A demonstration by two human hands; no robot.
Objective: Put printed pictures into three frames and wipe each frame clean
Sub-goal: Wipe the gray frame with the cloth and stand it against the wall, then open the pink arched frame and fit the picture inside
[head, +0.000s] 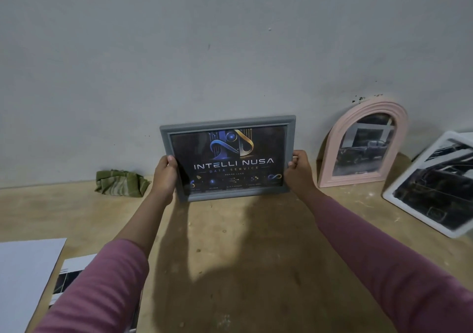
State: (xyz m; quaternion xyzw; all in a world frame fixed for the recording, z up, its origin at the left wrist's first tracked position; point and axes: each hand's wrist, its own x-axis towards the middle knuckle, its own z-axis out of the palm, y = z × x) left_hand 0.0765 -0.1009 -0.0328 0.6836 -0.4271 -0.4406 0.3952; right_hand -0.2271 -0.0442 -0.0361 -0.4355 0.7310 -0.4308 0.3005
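A grey rectangular frame (227,125) with a dark "INTELLI NUSA" print in it stands upright near the wall. My left hand (165,176) grips its left edge and my right hand (299,171) grips its right edge. A pink arched frame (330,158) with a dark car picture leans on the wall to the right. A white frame (399,191) with a black-and-white picture lies tilted at the far right. A green striped cloth (120,183) lies crumpled by the wall on the left.
The tan wooden table (243,268) stretches in front of the frames. White sheets (25,268) and a printed picture (67,279) lie at the near left corner. The grey wall (230,51) rises right behind the frames.
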